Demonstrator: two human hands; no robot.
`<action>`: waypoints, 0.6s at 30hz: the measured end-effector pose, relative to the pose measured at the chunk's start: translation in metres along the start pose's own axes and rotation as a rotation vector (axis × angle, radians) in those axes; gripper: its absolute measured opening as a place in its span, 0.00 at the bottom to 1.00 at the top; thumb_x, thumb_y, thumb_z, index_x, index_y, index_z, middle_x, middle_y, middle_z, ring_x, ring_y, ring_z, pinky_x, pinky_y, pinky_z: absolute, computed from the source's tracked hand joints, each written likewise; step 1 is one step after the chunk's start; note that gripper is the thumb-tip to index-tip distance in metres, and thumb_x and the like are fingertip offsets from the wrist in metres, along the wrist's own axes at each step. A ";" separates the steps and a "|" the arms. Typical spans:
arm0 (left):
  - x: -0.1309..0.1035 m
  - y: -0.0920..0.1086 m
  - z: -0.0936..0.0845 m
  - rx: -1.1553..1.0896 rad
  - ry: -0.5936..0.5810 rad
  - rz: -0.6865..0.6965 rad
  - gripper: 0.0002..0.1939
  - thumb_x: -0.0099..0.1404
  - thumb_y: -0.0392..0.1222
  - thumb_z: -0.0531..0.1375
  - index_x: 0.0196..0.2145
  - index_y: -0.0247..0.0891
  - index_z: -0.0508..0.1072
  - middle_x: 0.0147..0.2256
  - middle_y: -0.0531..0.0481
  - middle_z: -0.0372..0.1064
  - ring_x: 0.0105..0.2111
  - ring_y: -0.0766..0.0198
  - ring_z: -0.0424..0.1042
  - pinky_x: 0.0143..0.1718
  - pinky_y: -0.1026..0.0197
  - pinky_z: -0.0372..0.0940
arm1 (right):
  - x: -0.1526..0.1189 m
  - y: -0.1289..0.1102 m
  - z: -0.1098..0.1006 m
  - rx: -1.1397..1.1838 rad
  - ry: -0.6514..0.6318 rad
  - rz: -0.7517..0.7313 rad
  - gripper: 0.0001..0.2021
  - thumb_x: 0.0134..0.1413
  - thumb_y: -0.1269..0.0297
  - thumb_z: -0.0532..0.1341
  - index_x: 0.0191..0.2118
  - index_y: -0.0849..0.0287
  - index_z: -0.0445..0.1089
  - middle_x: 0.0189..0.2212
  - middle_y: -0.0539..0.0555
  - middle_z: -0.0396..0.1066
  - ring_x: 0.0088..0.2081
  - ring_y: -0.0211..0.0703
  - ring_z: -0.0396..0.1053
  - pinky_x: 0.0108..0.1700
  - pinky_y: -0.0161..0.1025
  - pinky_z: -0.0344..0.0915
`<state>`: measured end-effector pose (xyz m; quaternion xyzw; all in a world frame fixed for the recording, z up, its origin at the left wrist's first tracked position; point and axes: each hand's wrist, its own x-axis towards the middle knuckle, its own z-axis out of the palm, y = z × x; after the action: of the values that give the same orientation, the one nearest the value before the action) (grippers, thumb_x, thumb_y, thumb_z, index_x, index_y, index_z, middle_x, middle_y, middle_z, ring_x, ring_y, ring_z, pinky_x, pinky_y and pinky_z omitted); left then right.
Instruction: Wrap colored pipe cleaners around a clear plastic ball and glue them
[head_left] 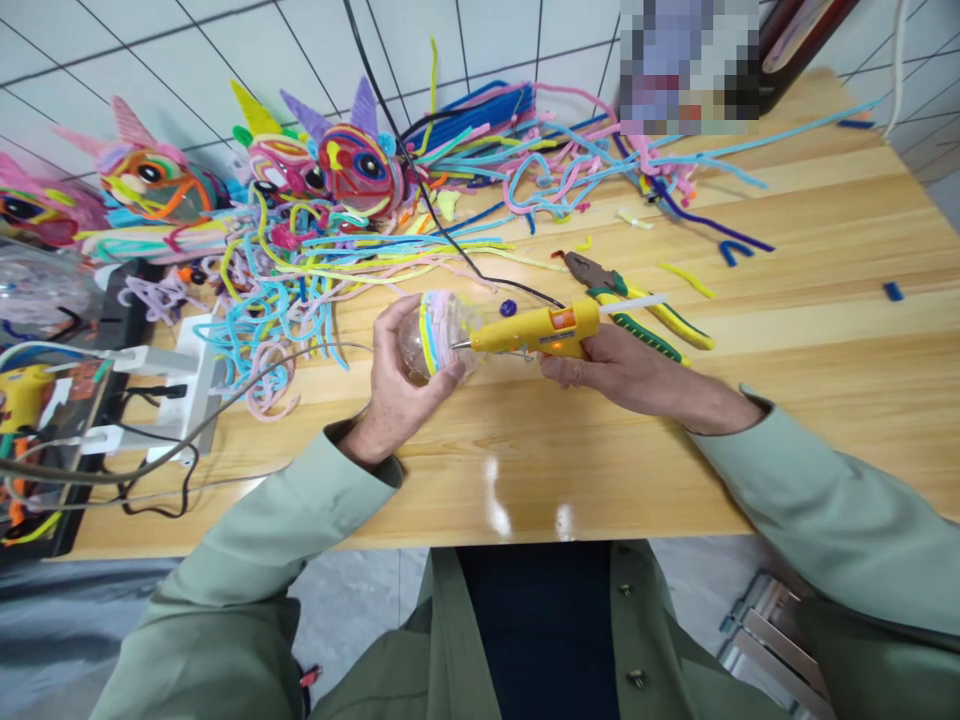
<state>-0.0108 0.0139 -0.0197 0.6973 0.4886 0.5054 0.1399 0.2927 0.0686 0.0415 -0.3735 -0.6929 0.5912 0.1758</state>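
Yellow glue gun [536, 331], grasped in the right hand [600, 365], nozzle laid against a clear ball [435, 335] wrapped in coloured pipe cleaner. Ball clasped in the left hand [397, 385], held over the bench [787, 330] middle, near its front edge. Pliers [637, 305] lie just behind the gun. Loose pipe cleaners [315, 270] and finished masks [352, 160] are heaped along the rear edge.

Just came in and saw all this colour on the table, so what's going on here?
A person in a green jacket holds a clear ball partly wrapped in pipe cleaners in the left hand. The right hand grips a yellow glue gun, its nozzle at the ball. Pliers lie just behind on the wooden table, with loose pipe cleaners and finished colourful heads further back.
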 end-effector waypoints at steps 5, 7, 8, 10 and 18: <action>0.001 0.001 0.000 0.013 -0.009 -0.016 0.42 0.68 0.67 0.71 0.70 0.47 0.62 0.64 0.41 0.65 0.66 0.46 0.70 0.71 0.40 0.67 | 0.000 0.000 0.000 0.016 0.004 -0.010 0.25 0.60 0.35 0.69 0.41 0.55 0.76 0.32 0.51 0.73 0.34 0.45 0.69 0.36 0.42 0.65; 0.001 0.001 0.000 0.021 -0.010 -0.025 0.43 0.68 0.68 0.70 0.69 0.47 0.61 0.64 0.41 0.65 0.66 0.46 0.70 0.71 0.39 0.68 | 0.000 0.002 0.000 0.033 0.009 0.004 0.26 0.59 0.34 0.69 0.39 0.55 0.77 0.33 0.52 0.74 0.35 0.46 0.69 0.37 0.43 0.65; 0.001 0.001 0.000 0.024 -0.008 -0.028 0.43 0.68 0.69 0.70 0.69 0.47 0.61 0.64 0.41 0.65 0.66 0.46 0.70 0.71 0.39 0.68 | 0.000 0.002 -0.001 0.037 0.009 0.011 0.26 0.59 0.34 0.69 0.38 0.55 0.76 0.33 0.52 0.74 0.35 0.46 0.70 0.37 0.43 0.66; 0.001 0.002 0.000 0.031 -0.004 -0.028 0.43 0.68 0.69 0.70 0.69 0.47 0.62 0.63 0.41 0.65 0.65 0.46 0.71 0.71 0.39 0.68 | -0.001 0.002 0.000 0.038 0.001 0.014 0.25 0.58 0.34 0.70 0.39 0.55 0.76 0.33 0.52 0.74 0.35 0.46 0.70 0.36 0.43 0.66; 0.001 0.001 -0.002 0.034 -0.022 -0.018 0.43 0.68 0.67 0.71 0.70 0.48 0.61 0.64 0.40 0.65 0.66 0.45 0.70 0.70 0.39 0.68 | 0.000 0.000 0.002 0.027 -0.005 0.006 0.24 0.60 0.36 0.69 0.42 0.55 0.75 0.32 0.51 0.72 0.34 0.44 0.69 0.36 0.42 0.65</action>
<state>-0.0117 0.0136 -0.0172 0.7008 0.5018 0.4880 0.1379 0.2912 0.0675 0.0414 -0.3715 -0.6842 0.6020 0.1774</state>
